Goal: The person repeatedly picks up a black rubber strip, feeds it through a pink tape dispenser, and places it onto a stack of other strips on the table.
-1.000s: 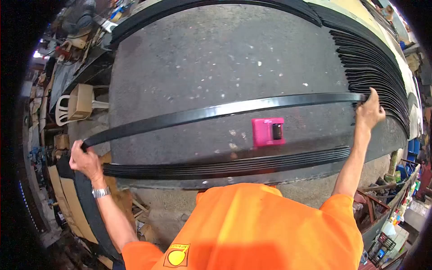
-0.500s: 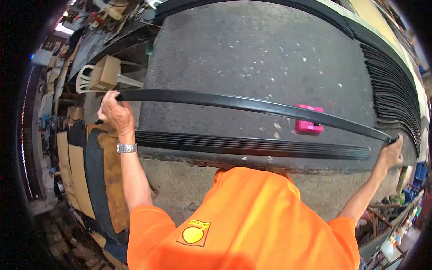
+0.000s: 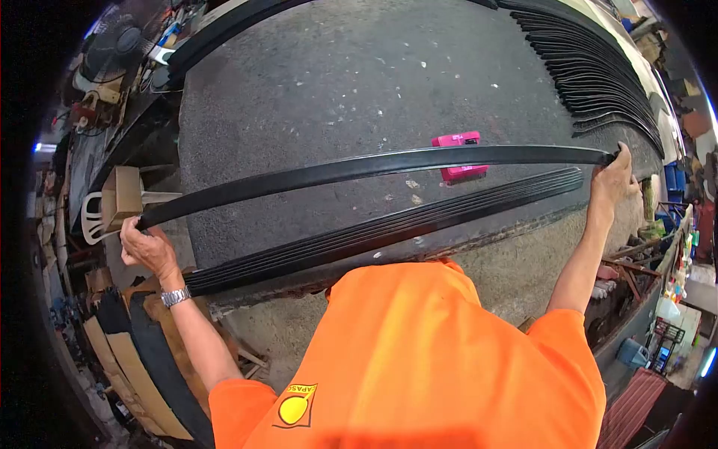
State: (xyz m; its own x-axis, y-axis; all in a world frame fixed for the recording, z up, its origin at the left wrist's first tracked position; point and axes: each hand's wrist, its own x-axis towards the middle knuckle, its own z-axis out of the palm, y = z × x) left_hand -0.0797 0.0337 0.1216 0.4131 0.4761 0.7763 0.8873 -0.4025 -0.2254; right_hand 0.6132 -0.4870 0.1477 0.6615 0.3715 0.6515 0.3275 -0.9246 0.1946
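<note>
A long black strip [image 3: 336, 168] stretches across the table between my two hands, bowing slightly upward in the middle. My left hand [image 3: 149, 247], with a watch on the wrist, is closed on its left end. Its right end is gripped by my right hand [image 3: 615, 176]. Nearer my body, a row of similar black strips [image 3: 389, 228] lies side by side along the table's front edge. A pink object [image 3: 464, 173] sits on the table, partly hidden behind the held strip.
The grey table [image 3: 299, 97] has pale specks. Many black strips [image 3: 591, 67] lie fanned out at the back right. A cardboard box [image 3: 122, 196] rests on a white chair [image 3: 91, 218] at the left. Cardboard sheets [image 3: 142, 374] stand at the lower left.
The view has turned, so the table and strips appear tilted the other way. In the picture, my left hand is lower and my right hand higher, both still on the strip.
</note>
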